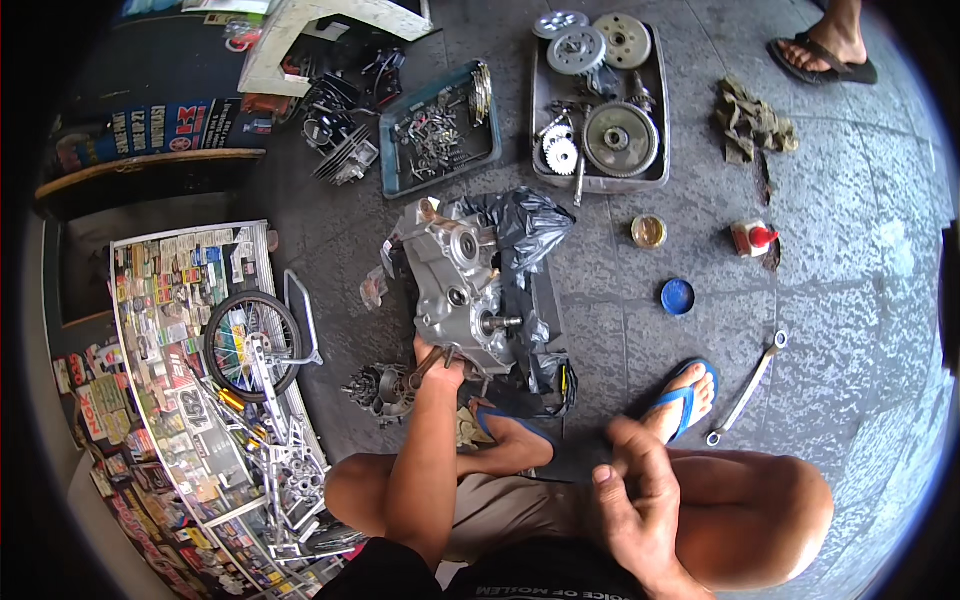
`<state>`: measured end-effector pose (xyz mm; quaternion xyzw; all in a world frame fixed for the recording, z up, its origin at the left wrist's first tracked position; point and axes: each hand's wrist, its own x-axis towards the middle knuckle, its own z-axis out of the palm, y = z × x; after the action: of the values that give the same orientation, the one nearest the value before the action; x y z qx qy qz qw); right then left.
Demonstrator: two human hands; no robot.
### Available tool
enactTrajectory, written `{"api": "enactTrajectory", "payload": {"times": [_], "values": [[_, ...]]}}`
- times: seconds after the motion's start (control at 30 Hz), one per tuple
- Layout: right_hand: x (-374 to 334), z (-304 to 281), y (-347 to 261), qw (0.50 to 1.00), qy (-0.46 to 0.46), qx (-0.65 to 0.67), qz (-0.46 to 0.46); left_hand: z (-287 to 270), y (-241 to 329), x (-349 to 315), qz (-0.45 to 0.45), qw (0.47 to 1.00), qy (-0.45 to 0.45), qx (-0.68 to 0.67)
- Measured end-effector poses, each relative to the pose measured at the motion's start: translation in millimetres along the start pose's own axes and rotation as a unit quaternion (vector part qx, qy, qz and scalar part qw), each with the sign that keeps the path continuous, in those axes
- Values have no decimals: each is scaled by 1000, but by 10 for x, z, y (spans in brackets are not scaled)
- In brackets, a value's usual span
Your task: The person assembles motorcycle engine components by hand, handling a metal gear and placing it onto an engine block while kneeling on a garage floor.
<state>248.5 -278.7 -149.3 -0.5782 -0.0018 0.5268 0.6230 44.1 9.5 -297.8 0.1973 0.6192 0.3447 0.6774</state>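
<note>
A grey metal engine crankcase lies on black plastic bags in front of me, a shaft sticking out of its right side. My left hand grips its near end, and the casing hides some of the fingers. Above my right thigh, my right hand is raised, its fingers loosely bent and the thumb apart from them. Nothing shows in that hand. Just left of my left hand, a smaller metal engine part sits on the floor.
Beyond the crankcase stand a blue tray of bolts and a grey tray of gears. To the right are an open tin, a red-capped bottle, a blue lid, a wrench and a rag. Another person's foot is far right.
</note>
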Motion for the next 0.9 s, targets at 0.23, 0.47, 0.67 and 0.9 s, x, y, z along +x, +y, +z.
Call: {"api": "enactTrajectory", "payload": {"times": [0.23,0.47,0.67,0.9], "values": [[85,-7,332,999,-44,29,0,-82,-62,131,-7,999,-32,-11],[41,158,180,997,-34,51,46,-100,-30,171,-37,999,18,-19],[-8,141,285,998,-41,-43,-34,-87,-94,130,-35,997,-25,-66],[-30,209,311,998,-43,-31,-27,-61,-66,120,-11,995,-1,-96]]}}
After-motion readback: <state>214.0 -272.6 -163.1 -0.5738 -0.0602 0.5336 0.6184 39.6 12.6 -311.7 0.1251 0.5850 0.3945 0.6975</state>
